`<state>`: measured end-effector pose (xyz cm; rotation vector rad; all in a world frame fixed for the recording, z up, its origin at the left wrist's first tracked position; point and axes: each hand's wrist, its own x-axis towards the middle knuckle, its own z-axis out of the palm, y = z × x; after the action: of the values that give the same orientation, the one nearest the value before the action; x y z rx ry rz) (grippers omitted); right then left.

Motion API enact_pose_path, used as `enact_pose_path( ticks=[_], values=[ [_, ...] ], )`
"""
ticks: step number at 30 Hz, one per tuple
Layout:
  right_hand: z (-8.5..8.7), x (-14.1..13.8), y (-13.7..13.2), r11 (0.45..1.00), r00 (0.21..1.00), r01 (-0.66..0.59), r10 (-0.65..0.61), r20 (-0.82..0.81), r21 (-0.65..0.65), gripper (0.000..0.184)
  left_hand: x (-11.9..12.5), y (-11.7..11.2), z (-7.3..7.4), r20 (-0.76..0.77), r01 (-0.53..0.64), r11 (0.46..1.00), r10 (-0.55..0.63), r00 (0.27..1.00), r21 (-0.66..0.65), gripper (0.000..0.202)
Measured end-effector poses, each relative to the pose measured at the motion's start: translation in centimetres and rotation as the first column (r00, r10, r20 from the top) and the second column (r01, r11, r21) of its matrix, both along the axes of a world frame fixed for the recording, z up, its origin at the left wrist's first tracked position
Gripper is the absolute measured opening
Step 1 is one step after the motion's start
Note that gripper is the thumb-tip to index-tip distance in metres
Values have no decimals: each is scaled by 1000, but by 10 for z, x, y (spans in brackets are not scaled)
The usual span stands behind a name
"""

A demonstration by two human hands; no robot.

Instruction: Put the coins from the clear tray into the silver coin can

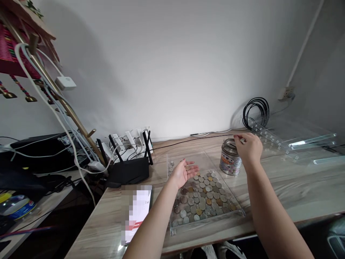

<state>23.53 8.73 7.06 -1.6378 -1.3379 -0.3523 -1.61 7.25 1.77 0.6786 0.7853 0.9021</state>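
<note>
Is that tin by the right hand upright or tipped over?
Upright: the tin stands on the table, its round top facing up.

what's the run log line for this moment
left grip: open, bearing coin | right grip: curled by slotted tin, contents unclear | coins: on clear panel

I saw silvery coins (209, 195) mixed with golden and brownish ones. At one o'clock from them, the silver tin (230, 164) wore a mottled, many-coloured print with an orange patch. The tabletop (107, 216) ran pale beige with grey wood grain. At nine o'clock, a phone screen (141, 207) showed white with red bands; at ten, the router (128, 172) was black.
</note>
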Motion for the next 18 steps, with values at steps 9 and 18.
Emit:
enact_pose_path(
  ticks=[9, 18],
  values=[
    [-26, -115, -22, 534, 524, -626, 828, 199, -569, 16, -3, -4, 5, 238, 97, 993, -112, 965, 71, 54],
    [7, -60, -15, 882, 887, -329, 411, 210, -337, 27, 4, -4, 5, -88, -27, 978, 46, 995, 209, 43]
  ],
)
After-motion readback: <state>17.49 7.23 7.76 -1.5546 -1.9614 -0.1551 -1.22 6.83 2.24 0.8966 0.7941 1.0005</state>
